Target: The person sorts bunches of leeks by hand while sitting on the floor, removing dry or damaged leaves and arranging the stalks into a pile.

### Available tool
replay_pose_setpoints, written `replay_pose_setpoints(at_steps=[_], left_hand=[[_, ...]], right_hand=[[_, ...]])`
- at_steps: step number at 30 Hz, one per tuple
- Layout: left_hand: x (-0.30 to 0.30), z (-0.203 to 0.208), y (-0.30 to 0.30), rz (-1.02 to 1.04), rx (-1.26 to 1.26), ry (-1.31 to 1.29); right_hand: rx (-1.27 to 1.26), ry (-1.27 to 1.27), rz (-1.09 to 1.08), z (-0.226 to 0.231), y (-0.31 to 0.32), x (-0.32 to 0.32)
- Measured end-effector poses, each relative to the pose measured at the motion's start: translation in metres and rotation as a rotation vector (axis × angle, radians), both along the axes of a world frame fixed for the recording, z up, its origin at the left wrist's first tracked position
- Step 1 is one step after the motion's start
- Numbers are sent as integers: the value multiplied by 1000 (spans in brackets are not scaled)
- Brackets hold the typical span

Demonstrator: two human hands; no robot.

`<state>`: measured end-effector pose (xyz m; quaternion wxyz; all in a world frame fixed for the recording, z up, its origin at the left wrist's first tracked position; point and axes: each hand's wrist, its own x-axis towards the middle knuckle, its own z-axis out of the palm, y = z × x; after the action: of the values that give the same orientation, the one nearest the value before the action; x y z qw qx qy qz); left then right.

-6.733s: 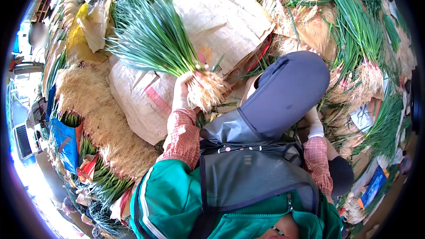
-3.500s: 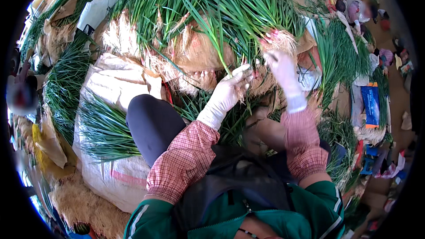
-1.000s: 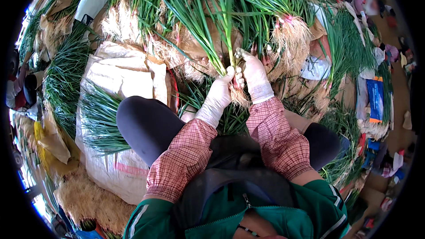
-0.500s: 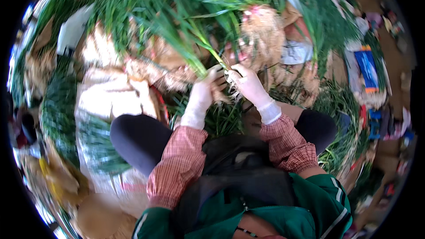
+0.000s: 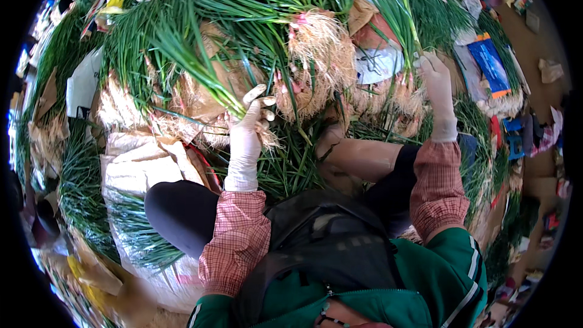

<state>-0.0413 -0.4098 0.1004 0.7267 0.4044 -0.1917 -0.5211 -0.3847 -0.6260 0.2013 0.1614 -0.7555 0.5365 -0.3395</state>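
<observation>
My gloved left hand [image 5: 246,127] is closed round the lower ends of a small bunch of spring onions [image 5: 212,85]. Their green tops slant away to the upper left, and pale roots poke out below the fist. Off to the right, my gloved right hand [image 5: 435,76] pinches a spring onion [image 5: 411,21] near its lower end, its leaves pointing away from me. Beneath that hand lie a white plastic bag and a spring onion pile [image 5: 405,100] with its roots toward me. A larger heap of spring onions [image 5: 322,39], pink at the base with tangled roots, sits between my hands.
Loose green leaves [image 5: 291,167] cover the ground between my legs. A folded white sack [image 5: 143,161] lies by my left knee, with more spring onions [image 5: 143,225] beside it. A blue and orange packet [image 5: 490,67] rests at the far right, near the brown floor [image 5: 543,103].
My hands have drawn apart. The right one has carried a spring onion away to the right, while the left has shifted slightly left with its bunch.
</observation>
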Motion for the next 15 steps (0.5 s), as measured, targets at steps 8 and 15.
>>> replay_pose_setpoints(at_steps=[8,15], left_hand=[[7,-38,-6,9,102,525],[-5,-6,-10,-52,-21,378]], right_hand=[[-443,256,558,-12,-27,209],[-228,300,499,-11,4,236]])
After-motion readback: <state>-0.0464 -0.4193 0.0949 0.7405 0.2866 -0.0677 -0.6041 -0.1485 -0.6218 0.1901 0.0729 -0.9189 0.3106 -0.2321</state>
